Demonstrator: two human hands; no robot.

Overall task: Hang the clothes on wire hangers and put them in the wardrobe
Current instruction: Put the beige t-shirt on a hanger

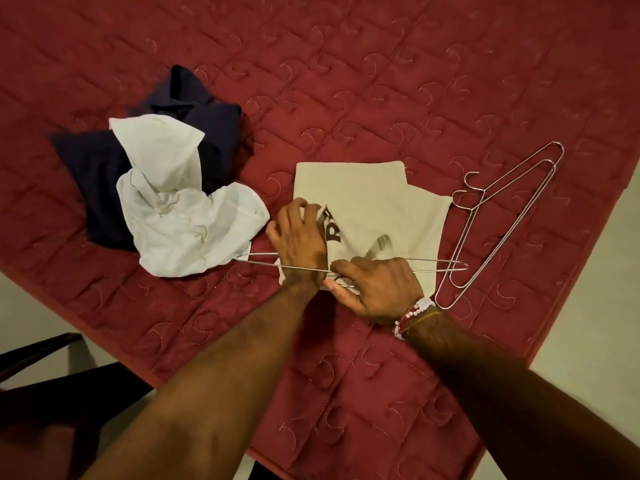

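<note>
- The cream T-shirt (374, 202), folded and with a dark print, lies on the red quilted bedspread (381, 81). It is not yet on a hanger, and no wardrobe is in view.
- The left hand (299, 233) is on the left part of this shirt, near the print. Its fingers are bent and closed on the cloth, as if gathering it.
- The right hand (377, 289) has its fingers curled round the wire hanger (433, 263) near the neck. The hanger lies across the near edge of the shirt, and one of its wires passes over the left wrist.
- Risk: because the wire crosses the wrist, the hanger may catch on the arm when it is lifted and pull the shirt out of its fold.
- Risk: the left tip of the hanger touches the crumpled white garment (183, 216). In my judgement it could hook this cloth and drag it along.
- Risk: the shirt is folded, so the neck opening is hidden. The wire may be pushed into the wrong layer or stretch the collar.
- Two spare wire hangers (502, 220) lie just beside the shirt on the right. A wide movement of the right hand could knock them toward the edge of the bed.
- A dark navy garment (194, 123) waits behind the white one.
</note>
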